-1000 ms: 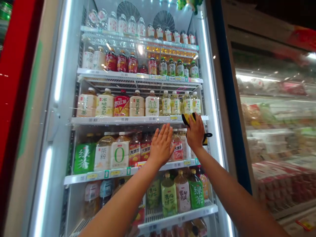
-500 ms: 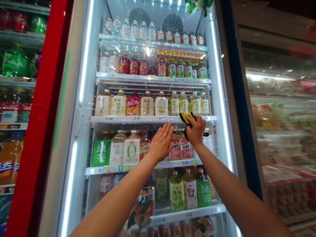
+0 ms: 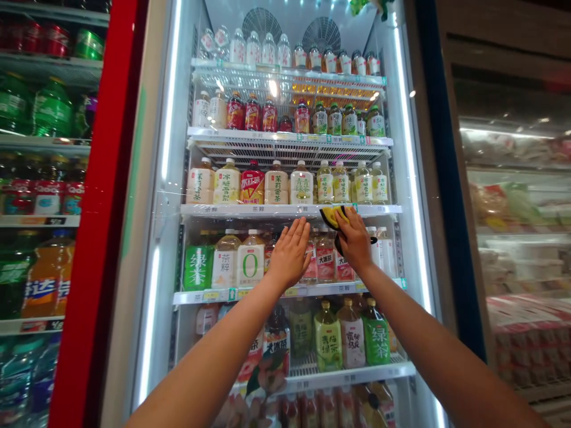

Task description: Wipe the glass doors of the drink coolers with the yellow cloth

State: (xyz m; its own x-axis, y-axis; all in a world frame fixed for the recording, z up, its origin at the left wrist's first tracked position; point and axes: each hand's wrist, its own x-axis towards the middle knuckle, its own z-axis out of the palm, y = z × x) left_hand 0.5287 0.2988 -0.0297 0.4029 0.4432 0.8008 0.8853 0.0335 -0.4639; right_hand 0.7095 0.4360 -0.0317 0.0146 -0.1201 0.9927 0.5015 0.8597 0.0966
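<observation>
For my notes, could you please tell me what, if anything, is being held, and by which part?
The right hand grips a yellow-and-black cloth around its bunched middle; the left hand shows nothing held.

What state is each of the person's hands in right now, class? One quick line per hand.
Left hand: open and flat, no held object visible.
Right hand: closed on a yellow-and-black cloth.

The person's two bare forearms (image 3: 234, 333) reach forward and up. The left hand (image 3: 289, 257) is flat, its back showing, fingers (image 3: 294, 233) extended upward and nearly together; near it, the right hand (image 3: 354, 241) has curled fingers.
</observation>
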